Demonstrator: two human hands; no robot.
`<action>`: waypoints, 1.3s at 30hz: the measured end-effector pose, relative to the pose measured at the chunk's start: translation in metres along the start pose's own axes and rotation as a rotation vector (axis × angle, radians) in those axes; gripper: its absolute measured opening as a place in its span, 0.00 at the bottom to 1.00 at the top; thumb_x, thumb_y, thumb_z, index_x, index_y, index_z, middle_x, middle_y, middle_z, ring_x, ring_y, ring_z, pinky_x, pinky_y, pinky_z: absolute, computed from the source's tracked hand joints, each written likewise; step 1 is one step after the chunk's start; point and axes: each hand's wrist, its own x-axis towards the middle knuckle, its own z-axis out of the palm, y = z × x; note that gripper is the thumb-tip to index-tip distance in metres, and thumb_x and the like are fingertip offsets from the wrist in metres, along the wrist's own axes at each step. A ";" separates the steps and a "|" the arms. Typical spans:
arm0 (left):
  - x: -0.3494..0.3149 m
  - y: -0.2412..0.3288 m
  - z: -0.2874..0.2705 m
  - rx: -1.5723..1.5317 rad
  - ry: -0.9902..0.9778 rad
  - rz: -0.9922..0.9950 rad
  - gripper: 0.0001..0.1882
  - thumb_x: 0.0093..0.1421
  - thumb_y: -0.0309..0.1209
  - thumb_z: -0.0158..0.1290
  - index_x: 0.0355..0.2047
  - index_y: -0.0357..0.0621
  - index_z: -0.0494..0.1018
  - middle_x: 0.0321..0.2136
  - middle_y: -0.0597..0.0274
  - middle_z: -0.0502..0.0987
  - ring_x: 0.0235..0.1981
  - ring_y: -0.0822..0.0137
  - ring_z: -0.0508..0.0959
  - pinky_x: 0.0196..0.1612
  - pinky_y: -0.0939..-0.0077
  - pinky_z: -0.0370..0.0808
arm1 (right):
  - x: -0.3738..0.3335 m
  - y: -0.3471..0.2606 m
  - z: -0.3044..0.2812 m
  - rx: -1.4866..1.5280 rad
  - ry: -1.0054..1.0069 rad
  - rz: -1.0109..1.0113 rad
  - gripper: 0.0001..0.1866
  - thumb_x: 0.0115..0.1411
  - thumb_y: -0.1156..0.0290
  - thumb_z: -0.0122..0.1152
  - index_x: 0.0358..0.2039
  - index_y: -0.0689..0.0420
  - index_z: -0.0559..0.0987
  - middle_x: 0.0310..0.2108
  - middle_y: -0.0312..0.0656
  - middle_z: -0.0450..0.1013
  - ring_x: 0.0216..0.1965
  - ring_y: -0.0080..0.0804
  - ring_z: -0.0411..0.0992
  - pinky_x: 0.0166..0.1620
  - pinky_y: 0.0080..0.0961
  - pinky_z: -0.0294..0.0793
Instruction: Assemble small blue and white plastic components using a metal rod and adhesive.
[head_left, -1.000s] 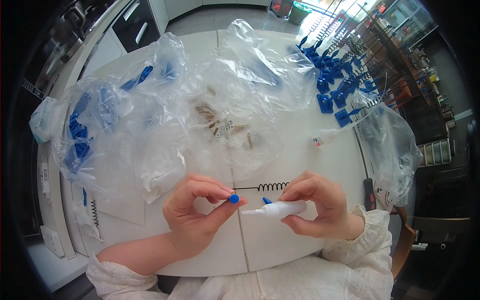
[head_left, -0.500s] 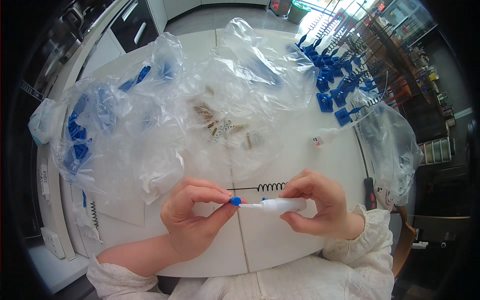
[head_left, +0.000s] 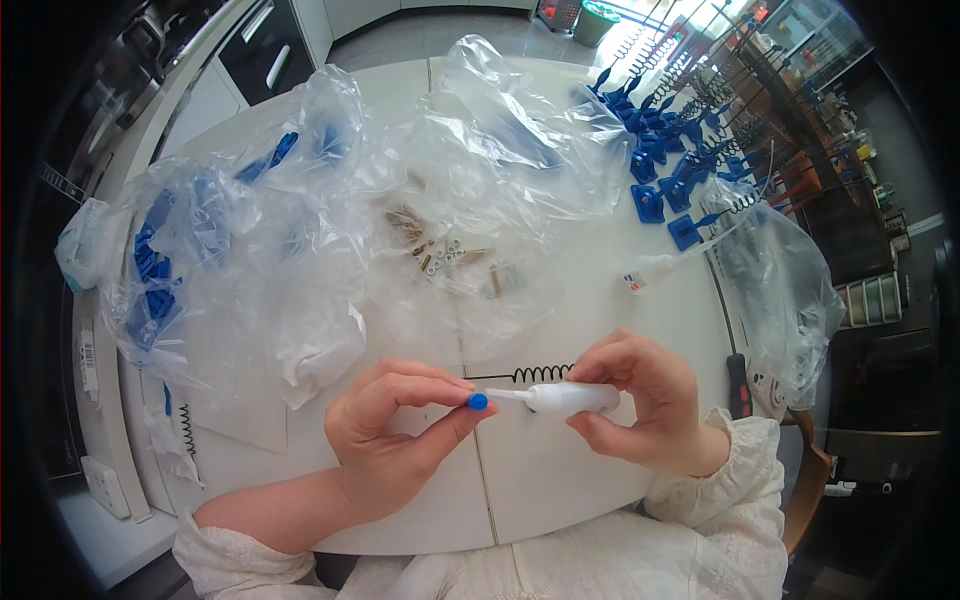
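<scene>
Two grips I monitor: left hand (head_left: 405, 425) pinching a blue piece (head_left: 478, 401), right hand (head_left: 648, 400) clasping a white bottle (head_left: 572, 399). Oversqueezing might drip contents onto the worktop (head_left: 560, 490).

We've got good daylight from the bright opening (head_left: 705, 12) top R, strong glare on the clear plastic bag (head_left: 500, 95), tabletop (head_left: 420, 525) bowed by fisheye distortion & corners v. dark.

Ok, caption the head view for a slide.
Left hand pinches a small blue part; right hand holds a white bottle, nozzle close by.
</scene>
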 end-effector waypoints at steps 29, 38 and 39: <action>-0.004 -0.001 0.004 -0.049 -0.050 0.109 0.12 0.54 0.18 0.63 0.39 0.42 0.80 0.33 0.61 0.81 0.29 0.75 0.79 0.28 0.83 0.73 | 0.011 0.016 -0.006 -0.690 0.324 -0.174 0.17 0.51 0.82 0.66 0.42 0.60 0.76 0.33 0.42 0.74 0.32 0.34 0.76 0.32 0.26 0.77; -0.004 -0.001 0.003 -0.023 -0.023 0.075 0.10 0.53 0.20 0.65 0.34 0.45 0.78 0.32 0.64 0.82 0.31 0.75 0.78 0.27 0.82 0.71 | 0.009 0.023 -0.008 -0.741 0.374 -0.121 0.18 0.52 0.77 0.70 0.44 0.61 0.76 0.33 0.43 0.74 0.29 0.33 0.77 0.33 0.25 0.80; -0.003 -0.001 0.003 -0.025 -0.021 0.089 0.10 0.53 0.20 0.66 0.34 0.45 0.78 0.32 0.64 0.81 0.31 0.75 0.77 0.27 0.82 0.71 | 0.007 0.023 -0.008 -0.751 0.401 -0.117 0.19 0.52 0.76 0.71 0.44 0.61 0.76 0.32 0.42 0.75 0.29 0.32 0.77 0.32 0.25 0.79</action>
